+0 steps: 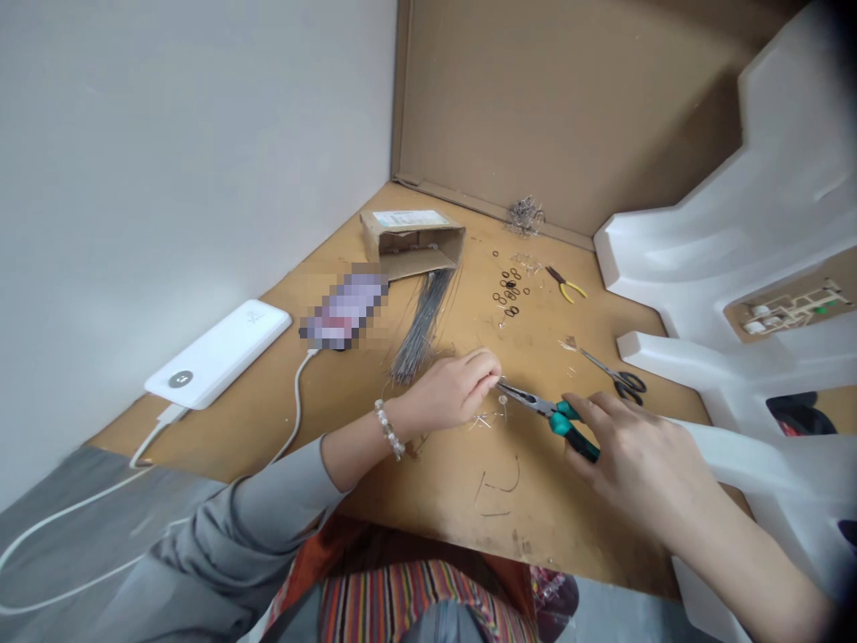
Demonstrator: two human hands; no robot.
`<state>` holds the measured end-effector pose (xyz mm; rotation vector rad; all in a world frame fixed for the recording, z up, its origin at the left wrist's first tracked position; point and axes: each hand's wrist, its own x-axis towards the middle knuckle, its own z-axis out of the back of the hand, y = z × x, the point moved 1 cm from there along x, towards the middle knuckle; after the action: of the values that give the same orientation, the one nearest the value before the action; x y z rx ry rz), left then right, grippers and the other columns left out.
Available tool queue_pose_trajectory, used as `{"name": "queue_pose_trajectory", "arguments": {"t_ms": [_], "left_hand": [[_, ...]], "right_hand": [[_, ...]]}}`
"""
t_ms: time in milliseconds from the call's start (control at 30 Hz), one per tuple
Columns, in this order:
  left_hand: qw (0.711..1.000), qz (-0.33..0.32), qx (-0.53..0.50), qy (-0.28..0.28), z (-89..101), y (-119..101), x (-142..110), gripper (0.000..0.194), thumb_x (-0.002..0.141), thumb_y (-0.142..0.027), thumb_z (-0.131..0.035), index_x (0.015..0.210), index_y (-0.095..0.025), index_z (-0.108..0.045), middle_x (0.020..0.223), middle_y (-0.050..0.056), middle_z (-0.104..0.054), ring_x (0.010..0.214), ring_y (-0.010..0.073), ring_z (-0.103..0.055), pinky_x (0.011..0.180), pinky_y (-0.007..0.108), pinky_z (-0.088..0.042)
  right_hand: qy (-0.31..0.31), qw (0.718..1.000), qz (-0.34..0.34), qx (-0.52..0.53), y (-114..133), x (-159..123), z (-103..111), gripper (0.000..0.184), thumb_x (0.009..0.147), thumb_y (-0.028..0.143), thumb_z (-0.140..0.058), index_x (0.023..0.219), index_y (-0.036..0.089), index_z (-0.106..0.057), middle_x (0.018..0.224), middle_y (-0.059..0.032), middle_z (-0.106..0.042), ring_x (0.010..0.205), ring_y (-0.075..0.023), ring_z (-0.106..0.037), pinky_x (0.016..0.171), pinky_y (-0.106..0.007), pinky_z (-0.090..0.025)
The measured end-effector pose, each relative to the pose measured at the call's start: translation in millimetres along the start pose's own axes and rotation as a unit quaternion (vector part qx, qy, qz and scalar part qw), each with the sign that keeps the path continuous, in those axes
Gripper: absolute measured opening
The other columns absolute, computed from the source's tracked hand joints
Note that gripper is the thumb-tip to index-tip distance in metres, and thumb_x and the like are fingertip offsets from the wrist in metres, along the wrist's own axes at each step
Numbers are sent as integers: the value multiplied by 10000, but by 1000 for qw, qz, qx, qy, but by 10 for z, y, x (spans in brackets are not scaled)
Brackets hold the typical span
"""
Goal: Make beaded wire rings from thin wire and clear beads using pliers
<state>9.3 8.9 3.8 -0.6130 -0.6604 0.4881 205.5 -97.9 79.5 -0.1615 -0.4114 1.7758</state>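
Observation:
My right hand (636, 446) grips a pair of needle-nose pliers (553, 413) by the green and black handles. The pliers' tips reach the fingertips of my left hand (461, 388), which are pinched together; what they hold is hidden or too small to make out. A bead bracelet (389, 430) circles my left wrist. Just below the pliers' jaws lie small clear beads and short wire bits (487, 418). Cut wire pieces (496, 487) rest nearer the front edge. Behind my left hand, a bundle of straight grey wires (423, 330) lies on the table.
An open cardboard box (419, 261) stands behind the wires. Black rings (510, 288), yellow-handled pliers (566, 284), scissors (616, 372) and a wire tangle (526, 216) lie further back. At left are a white power bank (220, 353) and a cabled phone (345, 308). White moulded foam (756, 393) borders the right.

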Motion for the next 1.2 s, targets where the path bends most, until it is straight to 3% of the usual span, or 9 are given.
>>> {"name": "queue_pose_trajectory", "arguments": {"t_ms": [233,833,1067,1200], "left_hand": [[999,8,-29,-15,-6,2,-6,169,933,-205,-298,868,-182,-452,869,47,-551,798,145,-528,739,285,-428],[993,-20,-89,-78,-15,12,-6,109,917,-186,-364,880,-176,-465,868,42,-564,776,129,-526,722,274,-433],[989,-49,-98,-103,-31,33,-11,79,902,-160,-383,883,-179,-458,877,47,-568,786,134,-537,721,279,-442],[987,-57,-100,-108,-33,38,-15,78,899,-156,-388,883,-178,-461,875,48,-570,800,138,-544,730,282,-445]], "right_hand": [[-29,999,-5,-13,43,-18,10,324,771,329,-504,1004,161,-654,755,-66,-662,584,-180,-593,471,-288,-316],[-22,1000,11,8,-35,-46,-19,326,778,301,-490,1029,155,-638,819,-71,-678,622,-201,-632,478,-302,-360],[2,1000,1,30,-33,-43,39,335,775,313,-504,1043,160,-634,786,-52,-676,539,-180,-612,461,-292,-338],[60,996,-16,70,-60,-20,77,306,772,315,-514,1029,197,-630,778,-35,-672,554,-178,-617,486,-286,-361]]}}
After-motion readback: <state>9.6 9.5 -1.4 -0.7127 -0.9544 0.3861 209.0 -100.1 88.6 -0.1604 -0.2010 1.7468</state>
